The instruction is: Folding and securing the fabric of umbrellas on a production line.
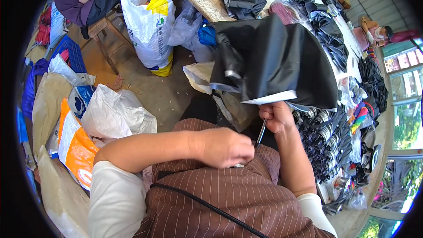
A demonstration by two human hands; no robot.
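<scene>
A black umbrella (304, 66) with a partly spread canopy and a pale silvery edge fills the space ahead of me, above my lap. My right hand (277, 117) is closed around it just under the canopy edge, and a thin metal shaft (262, 132) slants down below the fingers. Over my brown striped apron (207, 198), my left hand (227, 147) is curled near the shaft's lower end. Its fingertips are turned away and slightly blurred, so what they pinch, if anything, is hidden.
A worktable (202, 0) with heaped black umbrellas runs along the far right side. Bundled umbrella frames (315, 141) lie by my right arm. Stuffed sacks (116, 114) crowd the left; a white-yellow bag (150, 35) stands ahead beside a wooden stool (103, 28) where another person sits.
</scene>
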